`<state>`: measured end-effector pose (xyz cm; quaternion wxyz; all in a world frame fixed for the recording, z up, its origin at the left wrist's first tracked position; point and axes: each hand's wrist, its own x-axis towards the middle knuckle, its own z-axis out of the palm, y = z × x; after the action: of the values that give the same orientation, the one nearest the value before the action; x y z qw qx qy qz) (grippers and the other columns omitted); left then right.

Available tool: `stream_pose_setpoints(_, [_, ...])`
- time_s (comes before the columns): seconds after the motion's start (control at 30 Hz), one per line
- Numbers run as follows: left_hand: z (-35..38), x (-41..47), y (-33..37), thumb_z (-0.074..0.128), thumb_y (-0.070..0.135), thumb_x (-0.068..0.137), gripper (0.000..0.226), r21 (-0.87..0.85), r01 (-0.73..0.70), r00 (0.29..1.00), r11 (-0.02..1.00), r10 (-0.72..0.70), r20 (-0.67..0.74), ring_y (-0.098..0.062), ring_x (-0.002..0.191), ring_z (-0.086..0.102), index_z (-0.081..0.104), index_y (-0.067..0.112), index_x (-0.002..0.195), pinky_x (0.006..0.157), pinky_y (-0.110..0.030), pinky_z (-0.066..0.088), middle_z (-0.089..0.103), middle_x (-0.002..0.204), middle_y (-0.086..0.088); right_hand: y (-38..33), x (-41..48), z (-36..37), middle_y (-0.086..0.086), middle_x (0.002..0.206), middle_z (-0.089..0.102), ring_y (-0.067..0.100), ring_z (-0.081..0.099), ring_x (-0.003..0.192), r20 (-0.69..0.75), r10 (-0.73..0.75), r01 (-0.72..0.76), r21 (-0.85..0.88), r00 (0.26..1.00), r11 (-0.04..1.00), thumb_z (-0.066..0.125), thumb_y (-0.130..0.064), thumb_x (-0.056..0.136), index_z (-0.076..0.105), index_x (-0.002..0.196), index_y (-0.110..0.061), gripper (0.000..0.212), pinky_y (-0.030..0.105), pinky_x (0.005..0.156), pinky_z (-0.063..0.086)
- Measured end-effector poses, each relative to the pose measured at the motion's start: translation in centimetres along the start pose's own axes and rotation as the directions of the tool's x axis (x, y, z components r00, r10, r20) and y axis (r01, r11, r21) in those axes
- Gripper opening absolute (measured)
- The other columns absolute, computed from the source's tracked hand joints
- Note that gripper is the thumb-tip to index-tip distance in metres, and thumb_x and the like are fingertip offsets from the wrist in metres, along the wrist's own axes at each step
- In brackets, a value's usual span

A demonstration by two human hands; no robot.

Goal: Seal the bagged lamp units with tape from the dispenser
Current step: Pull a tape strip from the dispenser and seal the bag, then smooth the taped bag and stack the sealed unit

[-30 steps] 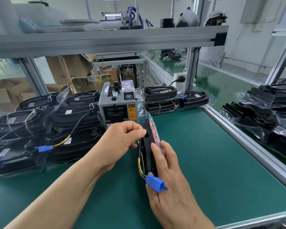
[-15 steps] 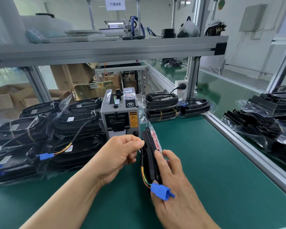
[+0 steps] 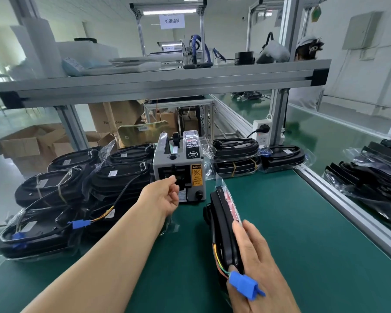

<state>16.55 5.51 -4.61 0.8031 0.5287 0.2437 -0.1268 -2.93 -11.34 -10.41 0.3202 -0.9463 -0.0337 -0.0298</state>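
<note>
**Tape pick-up at the dispenser: unit held ready**

1. Right hand (image 3: 257, 263): nearest the camera. It holds one bagged lamp unit (image 3: 223, 222) standing on its edge on the green bench mat (image 3: 302, 233). The fingers lie close together along the unit's right face. The thumb side is hidden behind the unit. A blue connector (image 3: 244, 284) on coloured wires lies against the hand at the near end. The loose bag mouth stands up at the far end, towards the dispenser.

2. Left hand (image 3: 165, 197): extended to the front outlet of the tape dispenser (image 3: 178, 163). The thumb and forefinger point at the outlet and the other fingers are curled in. Whether a tape strip is already pinched cannot be determined.

3. Behind the dispenser: stacked bagged units (image 3: 117, 177) to the left and a strapped stack (image 3: 235, 154) to the right, below an aluminium shelf (image 3: 167, 84).

Step in hand (judged): taking a cut strip from the outlet. This unit appears not yet sealed.

Next move calls for: a clean two-finger pinch on the strip's free end, then carrying it to the bag mouth without the strip folding on itself. The right hand should keep the unit upright and the bag flap flat so the tape bridges it squarely.
</note>
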Motion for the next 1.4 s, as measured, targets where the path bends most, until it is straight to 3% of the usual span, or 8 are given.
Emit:
stream_pose_setpoints(0.23, [0.8,1.7,0.6,0.060,0.019,0.099,0.026,-0.027,0.055,0.998,0.998,-0.055,-0.034,-0.002,0.025,0.037,0.055,0.013,0.075,0.030,-0.010,0.030,0.049,0.038,0.003,-0.1,0.3,-0.2,-0.037,0.128,-0.047,-0.007,0.027,0.136,0.034,0.018,-0.018,0.004,0.999,1.000,0.037,-0.035,0.100,-0.055,0.113,-0.024,0.094,-0.011,0.074,0.022])
stream_pose_setpoints(0.5, [0.7,1.9,0.3,0.062,0.016,0.095,0.014,-0.061,0.010,0.994,0.998,-0.017,-0.110,-0.002,0.033,0.045,0.057,0.015,0.082,0.031,-0.011,0.032,0.049,0.041,0.004,-0.4,0.0,-0.5,-0.038,0.129,-0.045,-0.007,0.034,0.130,0.048,0.009,-0.009,0.000,0.999,1.000,0.037,-0.034,0.100,-0.054,0.113,-0.031,0.092,-0.008,0.071,0.026])
stream_pose_setpoints(0.67, [0.0,-1.0,-1.4,0.059,0.016,0.096,0.019,0.047,-0.115,0.988,0.992,0.110,0.105,-0.002,0.039,0.043,0.053,0.018,0.077,0.038,-0.013,0.033,0.047,0.055,0.006,-0.6,-0.1,-0.7,-0.036,0.132,-0.046,-0.009,0.030,0.134,0.027,-0.022,0.021,0.018,0.999,1.000,0.036,-0.033,0.101,-0.051,0.116,-0.037,0.089,-0.009,0.074,0.026])
stream_pose_setpoints(0.8, [0.1,-4.4,-1.7,0.062,0.016,0.095,0.022,0.299,-0.263,0.892,0.917,0.112,0.438,-0.004,0.045,0.047,0.059,0.017,0.073,0.044,-0.016,0.039,0.055,0.061,0.005,-0.8,-0.4,-0.9,-0.039,0.135,-0.042,-0.010,0.028,0.136,-0.006,-0.041,0.042,0.052,0.999,0.998,0.030,-0.042,0.095,-0.041,0.125,-0.047,0.077,-0.007,0.077,0.028])
stream_pose_setpoints(0.87, [0.6,-5.2,-1.1,0.064,0.016,0.094,0.024,0.426,-0.352,0.848,0.833,0.092,0.522,-0.005,0.048,0.047,0.059,0.017,0.070,0.046,-0.016,0.040,0.055,0.060,0.005,-0.9,-0.5,-0.8,-0.041,0.137,-0.039,-0.010,0.027,0.136,-0.021,-0.043,0.044,0.071,0.999,0.997,0.023,-0.048,0.084,-0.035,0.129,-0.051,0.073,-0.007,0.078,0.028])
stream_pose_setpoints(0.97, [1.4,-5.4,-0.1,0.067,0.018,0.092,0.025,0.537,-0.413,0.833,0.736,0.067,0.549,-0.005,0.049,0.045,0.057,0.018,0.069,0.049,-0.016,0.038,0.053,0.058,0.006,-0.8,-0.6,-0.6,-0.043,0.138,-0.035,-0.014,0.023,0.136,-0.052,-0.064,0.067,0.070,0.997,0.995,0.022,-0.049,0.080,-0.027,0.131,-0.056,0.071,-0.006,0.080,0.029])
stream_pose_setpoints(1.13, [2.5,-4.4,0.5,0.067,0.015,0.092,0.019,0.662,-0.412,0.842,0.626,-0.015,0.538,-0.005,0.048,0.044,0.059,0.017,0.074,0.050,-0.017,0.038,0.050,0.053,0.005,-0.8,-0.4,-0.8,-0.043,0.137,-0.037,-0.014,0.023,0.135,-0.030,-0.060,0.062,0.046,0.998,0.997,0.020,-0.051,0.081,-0.031,0.129,-0.057,0.071,-0.004,0.085,0.031])
stream_pose_setpoints(1.4, [3.1,-3.4,0.5,0.065,0.015,0.092,0.020,0.676,-0.429,0.831,0.599,-0.030,0.555,-0.004,0.046,0.043,0.059,0.018,0.074,0.052,-0.020,0.035,0.049,0.052,0.007,-0.7,-0.4,-0.9,-0.044,0.139,-0.035,-0.014,0.023,0.135,-0.021,-0.042,0.044,0.098,0.999,0.994,0.019,-0.054,0.080,-0.036,0.129,-0.059,0.074,-0.001,0.088,0.034])
